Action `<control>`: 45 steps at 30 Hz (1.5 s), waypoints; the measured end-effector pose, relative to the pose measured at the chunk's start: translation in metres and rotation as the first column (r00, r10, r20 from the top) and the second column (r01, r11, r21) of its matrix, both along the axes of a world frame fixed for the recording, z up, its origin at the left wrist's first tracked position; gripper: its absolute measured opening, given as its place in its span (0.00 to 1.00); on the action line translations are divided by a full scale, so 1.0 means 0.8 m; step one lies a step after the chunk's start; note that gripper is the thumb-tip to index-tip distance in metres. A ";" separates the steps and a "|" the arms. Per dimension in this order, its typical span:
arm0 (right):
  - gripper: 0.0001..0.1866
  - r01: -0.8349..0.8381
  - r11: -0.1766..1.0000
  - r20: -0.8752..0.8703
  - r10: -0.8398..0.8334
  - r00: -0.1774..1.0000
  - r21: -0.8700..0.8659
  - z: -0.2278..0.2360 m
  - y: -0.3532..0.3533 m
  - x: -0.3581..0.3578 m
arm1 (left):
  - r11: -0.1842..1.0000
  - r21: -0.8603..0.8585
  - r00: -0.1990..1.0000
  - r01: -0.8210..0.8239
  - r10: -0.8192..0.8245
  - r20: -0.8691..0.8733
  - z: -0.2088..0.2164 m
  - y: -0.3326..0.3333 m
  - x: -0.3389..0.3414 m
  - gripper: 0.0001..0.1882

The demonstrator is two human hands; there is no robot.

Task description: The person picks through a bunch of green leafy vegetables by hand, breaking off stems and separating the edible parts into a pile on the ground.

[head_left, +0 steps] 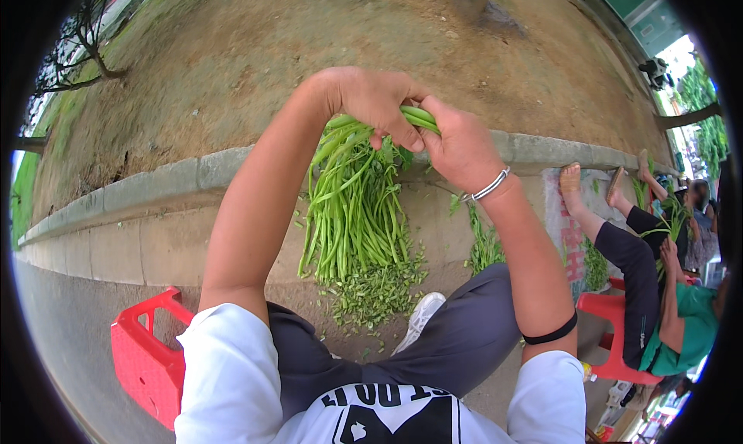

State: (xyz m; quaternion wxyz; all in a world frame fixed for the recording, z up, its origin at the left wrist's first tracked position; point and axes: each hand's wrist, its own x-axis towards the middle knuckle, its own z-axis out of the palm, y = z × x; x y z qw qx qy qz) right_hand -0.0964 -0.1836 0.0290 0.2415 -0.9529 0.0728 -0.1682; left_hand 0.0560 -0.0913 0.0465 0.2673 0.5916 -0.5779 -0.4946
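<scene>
In front of me, both hands meet over a few long green vegetable stalks (419, 117). My left hand (370, 102) is closed around them with the fingers bent down. My right hand (463, 144), with a silver bangle at its wrist, grips the same stalks from the other side. Just below my left hand lies a heap of green vegetable stalks (352, 212), leafy near the far end, spread toward my feet. Short snapped green pieces (371, 289) are scattered at the heap's near end. My fingers partly hide the held stalks.
A stone curb (220, 168) runs behind the heap, with bare soil beyond. More greens (485, 243) lie right of the heap. A red plastic stool (147, 359) stands at my left. At right, a co-worker in green (693, 332) sits on another red stool (607, 312), holding greens.
</scene>
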 end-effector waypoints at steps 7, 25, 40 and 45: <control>0.18 0.008 0.914 -0.034 0.006 0.999 0.406 0.000 -0.012 0.000 | 0.974 -0.147 0.961 -0.170 0.197 0.196 0.018 0.025 0.008 0.20; 0.26 0.028 0.144 -0.062 0.234 0.970 0.989 0.006 -0.056 -0.030 | 0.762 -0.255 0.797 -0.595 0.517 -0.313 0.025 0.111 0.096 0.21; 0.13 -0.019 0.741 0.105 -0.070 0.992 0.672 -0.015 -0.042 -0.011 | 0.713 -0.224 0.731 -0.665 0.559 -0.392 0.036 0.098 0.088 0.21; 0.08 0.088 0.905 0.155 -0.166 0.974 0.416 -0.021 -0.036 -0.006 | 0.712 -0.234 0.733 -0.661 0.548 -0.403 0.042 0.091 0.082 0.22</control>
